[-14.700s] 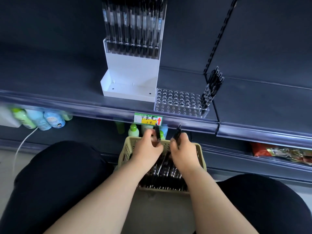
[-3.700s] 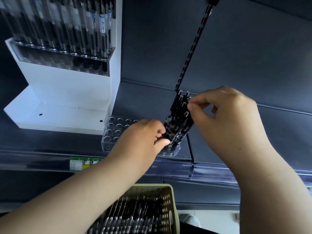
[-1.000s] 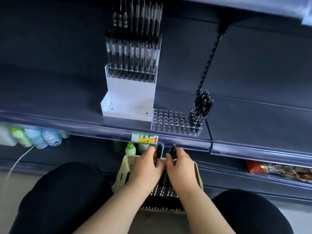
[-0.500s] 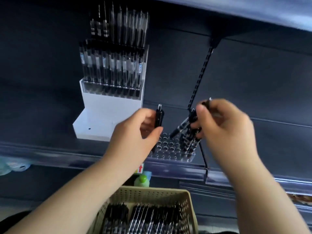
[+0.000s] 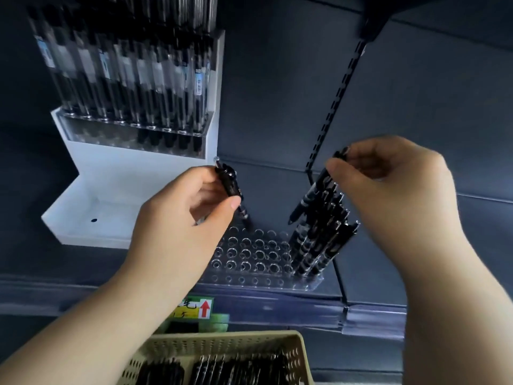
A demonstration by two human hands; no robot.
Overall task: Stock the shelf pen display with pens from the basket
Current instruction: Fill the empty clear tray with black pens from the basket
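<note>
1. Upper left of the frame: a white display stand (image 5: 130,190) carries a full row of clear-barrelled pens (image 5: 144,79). It looks to play no part in this step.
2. Left of centre: the left hand (image 5: 188,218) pinches a black pen (image 5: 232,187) between thumb and curled fingers. The pen's tip slants down and right toward the back row of the rack. I cannot tell whether the tip has entered a hole.
3. Bottom centre: the basket (image 5: 222,343) sits below the shelf edge with many black pens lying in it.
4. Centre: most holes of the clear holed pen rack (image 5: 249,257) are empty.
5. Right of centre: a second black pen (image 5: 311,194) hangs tilted, tip down and left, just beside the standing cluster of pens (image 5: 324,245) at the rack's right end. It is not seated.
6. Right: the fingertips of the right hand (image 5: 388,195) are closed on that pen's top end.
7. The step in hand appears to be insertion, with much stocking left to do. Next, each pen likely needs righting, its tip set over an empty hole, lowering and release. The leaning cluster should not be knocked.
</note>
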